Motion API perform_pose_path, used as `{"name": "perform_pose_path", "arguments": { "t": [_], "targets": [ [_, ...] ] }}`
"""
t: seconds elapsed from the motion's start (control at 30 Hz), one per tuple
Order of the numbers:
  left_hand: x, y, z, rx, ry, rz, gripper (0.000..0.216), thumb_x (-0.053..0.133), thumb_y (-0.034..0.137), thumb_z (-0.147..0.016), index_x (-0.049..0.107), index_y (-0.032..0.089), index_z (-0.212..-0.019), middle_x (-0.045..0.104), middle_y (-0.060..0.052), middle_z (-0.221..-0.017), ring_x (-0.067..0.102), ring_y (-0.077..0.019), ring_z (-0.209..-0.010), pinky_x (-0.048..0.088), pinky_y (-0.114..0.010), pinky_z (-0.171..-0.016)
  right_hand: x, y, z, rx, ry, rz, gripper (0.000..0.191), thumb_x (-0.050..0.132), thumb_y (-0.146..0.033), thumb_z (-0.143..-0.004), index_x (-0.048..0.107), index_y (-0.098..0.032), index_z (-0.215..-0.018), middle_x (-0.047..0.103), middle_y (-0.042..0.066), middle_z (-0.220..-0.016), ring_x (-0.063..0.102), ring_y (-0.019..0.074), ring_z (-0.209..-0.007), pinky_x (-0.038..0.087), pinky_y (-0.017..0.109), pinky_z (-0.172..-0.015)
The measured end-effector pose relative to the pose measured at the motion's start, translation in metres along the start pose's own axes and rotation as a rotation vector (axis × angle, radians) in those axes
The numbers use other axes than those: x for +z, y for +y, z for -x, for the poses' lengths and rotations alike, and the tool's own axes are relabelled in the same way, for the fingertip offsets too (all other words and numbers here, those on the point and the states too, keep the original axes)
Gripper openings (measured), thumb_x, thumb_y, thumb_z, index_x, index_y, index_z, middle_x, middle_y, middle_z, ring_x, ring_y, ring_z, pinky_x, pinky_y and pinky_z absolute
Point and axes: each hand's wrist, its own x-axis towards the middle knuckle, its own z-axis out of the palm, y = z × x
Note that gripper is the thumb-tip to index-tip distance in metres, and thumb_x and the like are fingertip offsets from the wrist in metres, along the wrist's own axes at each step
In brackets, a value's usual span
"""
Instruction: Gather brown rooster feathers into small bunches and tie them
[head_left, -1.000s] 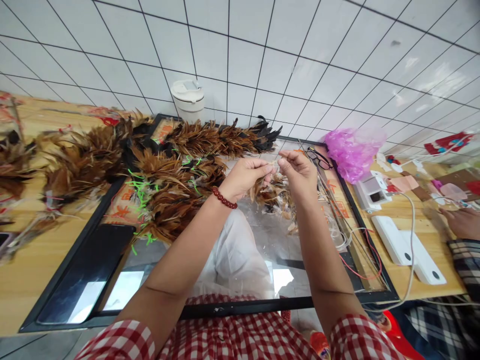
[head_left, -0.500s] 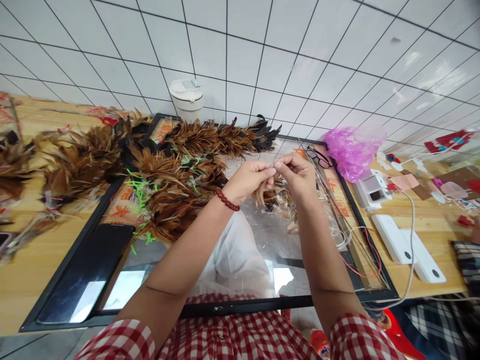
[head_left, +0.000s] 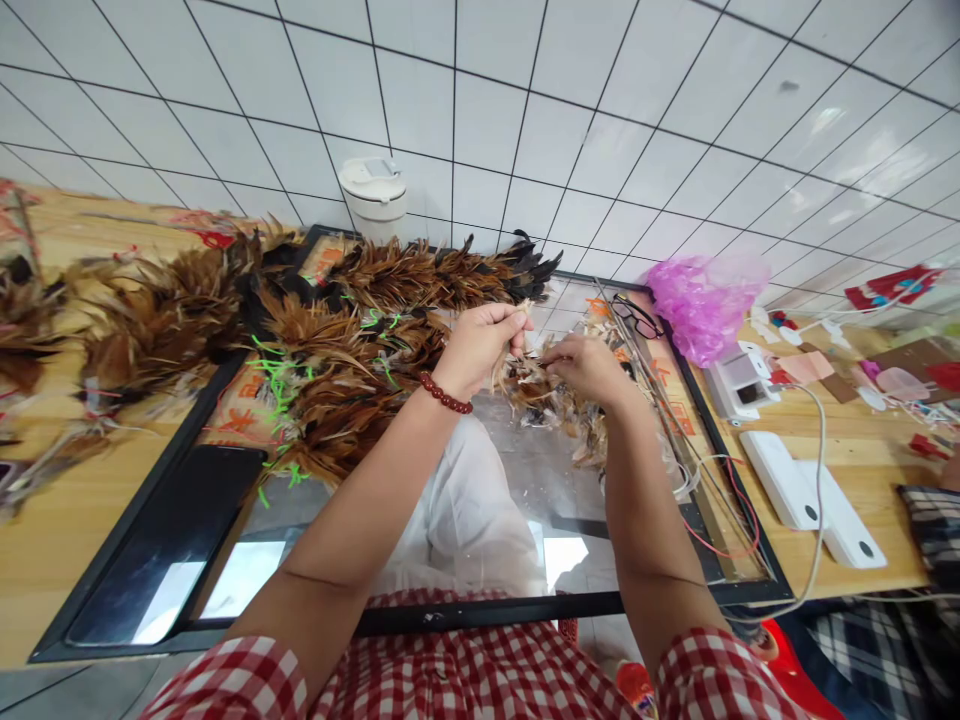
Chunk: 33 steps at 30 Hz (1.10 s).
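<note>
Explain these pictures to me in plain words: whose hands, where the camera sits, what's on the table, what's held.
There is no machine here: a person works bare-handed, and every picture comes from one camera on their head, looking forward and down. The left hand, below which a beaded bracelet circles the wrist, pinches what look like small pale feathers. The right hand is at a loose feather pile; its fingertips' grip is unclear. On the black-framed glass lie brown feather bundles, a dark-screened device and eyeglasses. Another person's plaid sleeve shows at far right.
</note>
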Motion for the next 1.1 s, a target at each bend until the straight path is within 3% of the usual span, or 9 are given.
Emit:
{"name": "perform_pose_path", "arguments": {
  "t": [0.13,0.2,0.37,0.5,0.6,0.9,1.1],
  "targets": [
    [-0.001,0.000,-0.001,-0.017,0.014,0.007,0.019,0.062,0.015,-0.082,0.063,0.011,-0.063,0.053,0.002,-0.050,0.048,-0.0055,-0.045,0.040,-0.018,-0.051,0.014,-0.008,-0.007,-0.102,-0.127,-0.023,0.019,0.061,-0.012,-0.074,0.076,-0.019,-0.083,0.068,0.008,-0.092,0.061,0.0184,-0.087,0.044,0.028,-0.084],
    [-0.001,0.000,-0.001,-0.025,0.018,0.013,0.018,0.062,0.015,-0.081,0.063,0.011,-0.064,0.053,0.002,-0.050,0.048,-0.0055,-0.046,0.040,-0.018,-0.051,0.012,-0.007,-0.006,-0.102,-0.124,-0.111,0.015,0.060,-0.011,-0.074,0.073,-0.017,-0.075,0.068,0.007,-0.086,0.061,0.0170,-0.083,0.044,0.027,-0.081],
    [-0.001,-0.005,-0.002,-0.034,0.018,0.018,0.015,0.063,0.017,-0.081,0.066,0.011,-0.067,0.055,0.001,-0.052,0.050,-0.0063,-0.047,0.041,-0.018,-0.051,-0.005,-0.012,0.001,0.052,0.087,-0.626,0.013,0.063,-0.030,-0.080,0.066,-0.017,-0.080,0.066,0.001,-0.073,0.057,0.0132,-0.066,0.045,0.026,-0.066],
    [0.001,-0.012,-0.003,-0.063,0.030,0.069,0.011,0.071,0.020,-0.076,0.069,0.011,-0.070,0.061,-0.001,-0.058,0.055,-0.0074,-0.052,0.044,-0.020,-0.055,-0.008,-0.033,0.001,0.097,0.231,-1.049,0.023,0.074,-0.039,-0.072,0.065,-0.018,-0.077,0.066,0.000,-0.068,0.057,0.0117,-0.061,0.045,0.025,-0.061],
    [0.003,-0.017,-0.005,-0.067,0.046,0.129,0.010,0.074,0.020,-0.072,0.071,0.010,-0.072,0.065,-0.002,-0.064,0.058,-0.0086,-0.058,0.047,-0.021,-0.060,-0.004,-0.047,-0.002,0.137,0.262,-1.214,0.026,0.078,-0.041,-0.068,0.065,-0.019,-0.072,0.065,-0.001,-0.063,0.054,0.0096,-0.056,0.044,0.023,-0.058],
    [0.007,-0.021,-0.004,-0.044,-0.048,0.273,0.022,0.080,0.030,-0.066,0.070,0.012,-0.074,0.062,0.000,-0.060,0.058,-0.0102,-0.055,0.049,-0.024,-0.058,0.001,-0.060,-0.007,0.287,0.211,-1.403,0.035,0.084,-0.045,-0.055,0.064,-0.018,-0.062,0.061,-0.002,-0.055,0.047,0.0058,-0.047,0.037,0.019,-0.047],
    [0.008,-0.018,-0.002,-0.078,-0.030,0.244,0.026,0.082,0.033,-0.063,0.070,0.012,-0.072,0.065,-0.001,-0.063,0.058,-0.0098,-0.057,0.049,-0.024,-0.061,0.003,-0.052,-0.006,0.265,0.145,-1.290,0.036,0.083,-0.047,-0.060,0.062,-0.017,-0.063,0.061,-0.002,-0.056,0.047,0.0064,-0.047,0.040,0.020,-0.048]
  ]
}}
